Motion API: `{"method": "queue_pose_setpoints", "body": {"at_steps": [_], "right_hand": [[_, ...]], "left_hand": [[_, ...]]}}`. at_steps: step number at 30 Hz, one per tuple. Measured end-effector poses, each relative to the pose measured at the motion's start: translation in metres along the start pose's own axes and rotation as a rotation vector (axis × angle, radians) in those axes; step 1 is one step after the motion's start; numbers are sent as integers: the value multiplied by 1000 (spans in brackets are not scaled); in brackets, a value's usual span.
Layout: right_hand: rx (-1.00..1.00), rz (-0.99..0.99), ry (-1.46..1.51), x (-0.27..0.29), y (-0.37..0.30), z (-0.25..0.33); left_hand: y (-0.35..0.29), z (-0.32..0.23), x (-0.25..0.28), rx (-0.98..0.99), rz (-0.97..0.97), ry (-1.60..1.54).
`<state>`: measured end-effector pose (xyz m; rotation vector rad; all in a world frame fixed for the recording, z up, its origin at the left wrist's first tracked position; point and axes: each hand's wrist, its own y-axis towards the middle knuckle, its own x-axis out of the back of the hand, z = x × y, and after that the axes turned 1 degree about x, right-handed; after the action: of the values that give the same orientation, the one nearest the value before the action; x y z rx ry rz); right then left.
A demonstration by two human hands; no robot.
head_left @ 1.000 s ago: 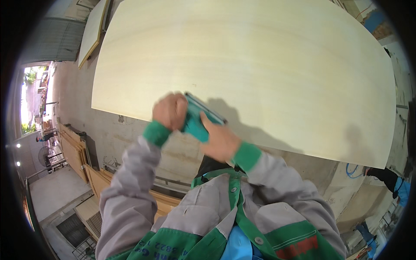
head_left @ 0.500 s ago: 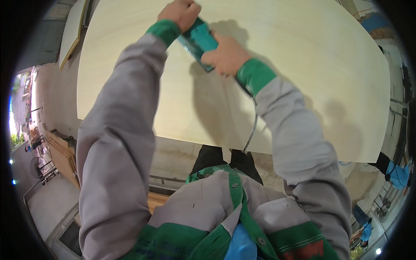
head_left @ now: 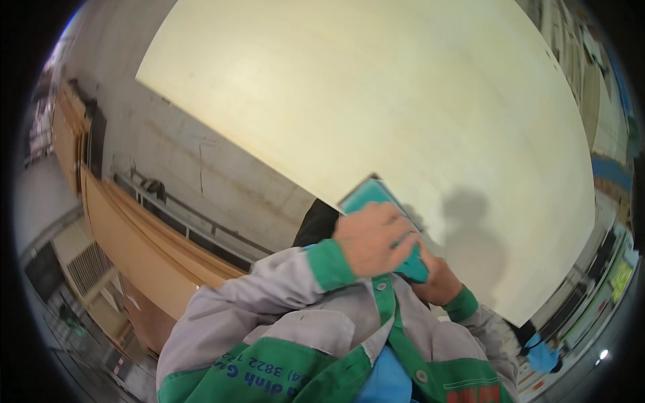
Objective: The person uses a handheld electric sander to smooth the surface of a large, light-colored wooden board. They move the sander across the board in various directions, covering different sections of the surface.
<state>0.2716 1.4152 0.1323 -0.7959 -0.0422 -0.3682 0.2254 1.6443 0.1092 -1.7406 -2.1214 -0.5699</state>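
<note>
My left hand (head_left: 376, 240) is curled over the top of the teal sander (head_left: 371, 193), fingers bent down against its body, and my right hand (head_left: 438, 279) grips the end closest to me, though the tool hides part of that hold. The sander sits at the near edge of the big pale board (head_left: 376, 101), close in front of the jacket (head_left: 316, 329) and slanted in the view. I can't tell from here whether its base presses on the wood or stands a little above it.

I judge this edge to be the touchy spot. If too much of the base hangs past the board, I would expect the tool to tip and round the edge over — so I'd carry the load on whatever part has wood beneath it, with the left hand steadying and the right hand guiding. Level pressure from both hands should serve better than bearing down with one. Long, overlapping passes at an even pace seem right; lingering in one place could leave a hollow. With the elbows folded this close, reach looks cramped, and a small step back might free the stroke. I'd also mind the left cuff (head_left: 332, 264) and the shadow (head_left: 467, 218) on the board, which could mask flaws.
</note>
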Motion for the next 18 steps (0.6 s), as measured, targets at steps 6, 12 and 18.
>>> {"method": "queue_pose_setpoints", "body": {"at_steps": [6, 12, 18], "right_hand": [[348, 248, -247, -31, 170, 125], [591, -57, -680, -47, 288, 251], [532, -216, -925, -38, 208, 210]], "left_hand": [[-18, 115, 160, 225, -222, 177], [66, 168, 277, 518, -234, 521], [54, 118, 198, 544, -296, 476]]}}
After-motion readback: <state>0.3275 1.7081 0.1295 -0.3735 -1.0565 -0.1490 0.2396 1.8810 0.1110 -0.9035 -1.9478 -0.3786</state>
